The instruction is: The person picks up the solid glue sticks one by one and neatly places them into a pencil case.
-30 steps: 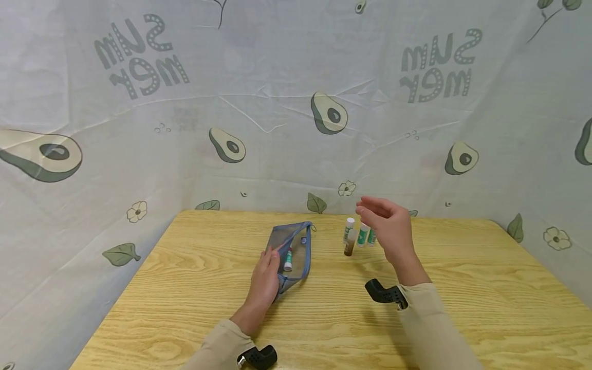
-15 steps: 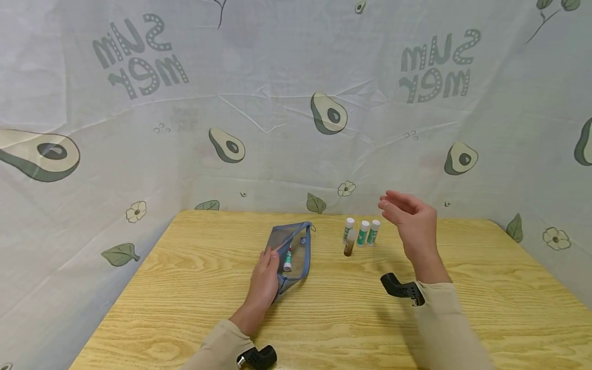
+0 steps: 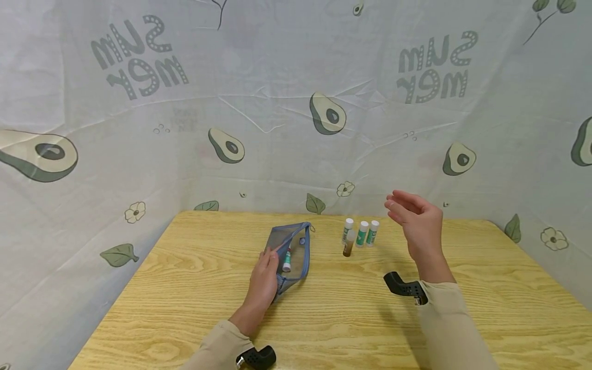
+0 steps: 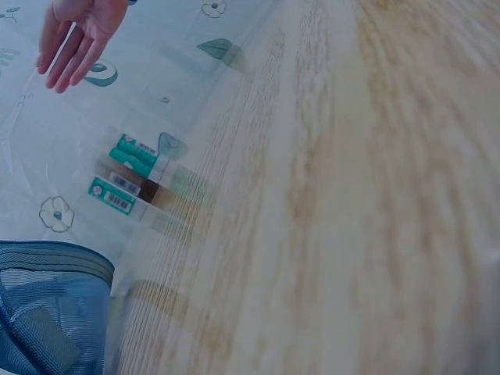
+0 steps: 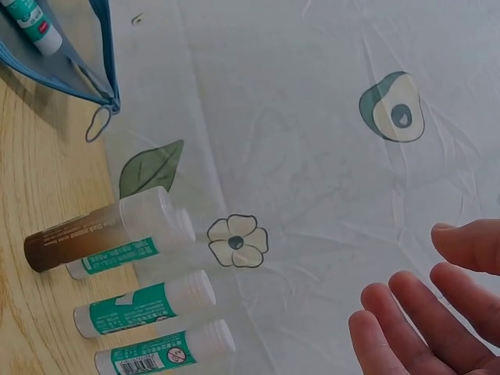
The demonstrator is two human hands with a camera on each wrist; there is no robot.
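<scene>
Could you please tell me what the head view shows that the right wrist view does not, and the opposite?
Only the head view: the left hand holding the mesh pouch, and both sleeves.

Only the right wrist view: a clear barcode on one green label.

Both: the right hand, part or all of the pouch, the tube inside it, three green-labelled tubes and the brown tube.

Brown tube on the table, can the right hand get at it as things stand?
Likely yes: the right hand holds nothing, and the brown tube stands in front of the green-labelled tubes, so its near side looks unobstructed.
</scene>
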